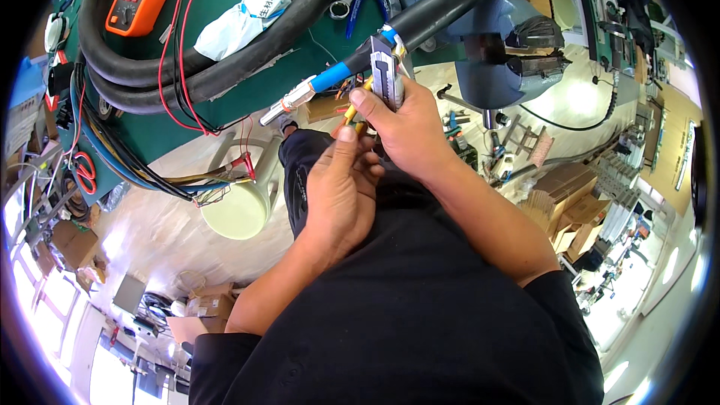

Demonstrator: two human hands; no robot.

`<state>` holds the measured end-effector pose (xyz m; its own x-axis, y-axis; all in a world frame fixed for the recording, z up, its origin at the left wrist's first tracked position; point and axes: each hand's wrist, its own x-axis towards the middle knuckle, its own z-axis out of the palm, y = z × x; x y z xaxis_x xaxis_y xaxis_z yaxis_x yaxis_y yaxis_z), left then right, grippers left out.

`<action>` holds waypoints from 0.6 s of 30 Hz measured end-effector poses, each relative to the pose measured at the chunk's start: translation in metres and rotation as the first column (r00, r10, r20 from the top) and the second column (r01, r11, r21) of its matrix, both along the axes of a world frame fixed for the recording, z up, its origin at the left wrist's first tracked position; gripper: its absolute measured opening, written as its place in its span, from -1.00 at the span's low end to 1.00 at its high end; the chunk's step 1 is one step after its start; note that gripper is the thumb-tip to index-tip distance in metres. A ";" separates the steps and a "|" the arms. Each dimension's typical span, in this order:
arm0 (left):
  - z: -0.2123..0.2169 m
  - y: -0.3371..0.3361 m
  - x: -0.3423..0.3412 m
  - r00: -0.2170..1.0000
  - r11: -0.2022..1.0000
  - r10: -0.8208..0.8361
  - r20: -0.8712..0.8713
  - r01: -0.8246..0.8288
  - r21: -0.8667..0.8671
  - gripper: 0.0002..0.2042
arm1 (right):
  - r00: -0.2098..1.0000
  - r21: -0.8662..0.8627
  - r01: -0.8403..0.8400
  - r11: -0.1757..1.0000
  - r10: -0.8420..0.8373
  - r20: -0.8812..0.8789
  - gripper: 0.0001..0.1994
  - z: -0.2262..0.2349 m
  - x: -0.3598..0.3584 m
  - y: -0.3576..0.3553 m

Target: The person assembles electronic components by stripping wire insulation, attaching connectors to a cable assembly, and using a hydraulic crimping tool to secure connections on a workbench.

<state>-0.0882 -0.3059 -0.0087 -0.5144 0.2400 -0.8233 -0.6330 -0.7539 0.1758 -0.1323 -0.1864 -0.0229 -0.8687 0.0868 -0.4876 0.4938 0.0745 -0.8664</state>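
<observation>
- The right hand has its fingers closed round a grey utility knife with a black slider; the knife stands nearly upright in the view, its upper end near the thick black cable. Whether its blade is out cannot be told.
- The left hand sits just below and to the left, its fingers drawn together in a pinch on a yellow wire; the exact contact is partly hidden by the thumb.
- The yellow wire lies between the two hands, beside the right thumb, in front of the person's body and just off the edge of the green worktop.
- A blue-wrapped core reaches out of the thick black cable's end, to the left of the knife, and finishes in a pale, shiny tip.
- To the right of the hands stands a grey-blue vise.
- On the worktop lie an orange multimeter, a white plastic-wrapped bundle between loops of black cable, and blue-handled pliers; red leads trail across the loops.
- Red-handled scissors lie at the worktop's left corner.
- Below the worktop's edge is a pale round stool, near a bundle of stripped wires.
</observation>
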 end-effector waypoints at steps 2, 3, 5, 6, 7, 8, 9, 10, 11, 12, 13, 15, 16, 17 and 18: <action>-0.002 -0.005 0.002 1.000 0.996 0.016 -0.001 -0.016 -0.083 -0.68 | 0.998 0.107 -0.036 0.994 0.040 -0.037 -0.72 0.001 0.000 0.001; -0.002 -0.007 0.002 1.000 0.994 0.011 -0.008 -0.011 -0.107 -0.71 | 0.997 0.116 -0.030 0.993 0.038 -0.061 -0.72 0.003 0.000 0.000; 0.000 -0.008 0.000 1.000 0.988 -0.001 -0.023 -0.002 -0.154 -0.75 | 0.993 0.137 -0.017 0.990 0.032 -0.110 -0.71 0.004 0.000 -0.002; 0.002 -0.006 -0.001 0.999 0.986 0.005 -0.042 -0.012 -0.168 -0.75 | 0.992 0.110 0.005 0.994 0.009 -0.127 -0.70 0.003 -0.001 -0.003; 0.001 -0.006 0.000 0.997 0.982 0.008 -0.078 -0.023 -0.189 -0.75 | 0.995 0.104 -0.001 0.995 0.012 -0.102 -0.69 0.004 -0.001 -0.003; 0.000 -0.006 0.001 0.993 0.977 0.011 -0.114 -0.035 -0.209 -0.75 | 0.997 0.099 -0.008 0.995 0.015 -0.077 -0.69 0.006 -0.002 -0.004; -0.002 -0.005 0.002 0.988 0.974 0.016 -0.151 -0.050 -0.222 -0.74 | 0.998 0.100 -0.017 0.995 0.022 -0.053 -0.68 0.009 -0.003 -0.003; -0.002 -0.005 0.002 0.985 0.970 0.010 -0.172 -0.051 -0.236 -0.74 | 0.999 0.098 -0.018 0.995 0.023 -0.049 -0.68 0.012 -0.004 -0.004; -0.002 -0.005 0.003 0.981 0.967 0.004 -0.192 -0.053 -0.249 -0.74 | 0.999 0.097 -0.019 0.995 0.024 -0.045 -0.68 0.014 -0.005 -0.004; -0.002 -0.005 0.004 0.977 0.964 0.001 -0.212 -0.058 -0.261 -0.74 | 0.999 0.098 -0.023 0.995 0.028 -0.040 -0.68 0.016 -0.005 -0.005; -0.003 -0.004 0.005 0.973 0.967 -0.003 -0.232 -0.057 -0.247 -0.72 | 0.998 0.078 -0.008 0.997 0.013 -0.057 -0.68 0.016 -0.005 -0.007; -0.005 -0.001 0.007 0.962 0.975 -0.005 -0.274 -0.056 -0.216 -0.66 | 0.996 0.041 0.018 0.999 -0.014 -0.089 -0.68 0.014 -0.006 -0.009; -0.004 0.001 0.006 0.961 0.977 0.000 -0.277 -0.059 -0.206 -0.66 | 0.997 0.043 0.013 0.999 -0.010 -0.080 -0.68 0.016 -0.007 -0.010; -0.003 0.002 0.004 0.960 0.979 0.006 -0.279 -0.063 -0.196 -0.66 | 0.998 0.046 0.008 0.999 -0.005 -0.070 -0.69 0.019 -0.008 -0.010; -0.002 0.004 0.003 0.959 0.980 0.013 -0.282 -0.068 -0.188 -0.66 | 0.998 0.047 0.001 0.999 0.002 -0.061 -0.69 0.021 -0.009 -0.009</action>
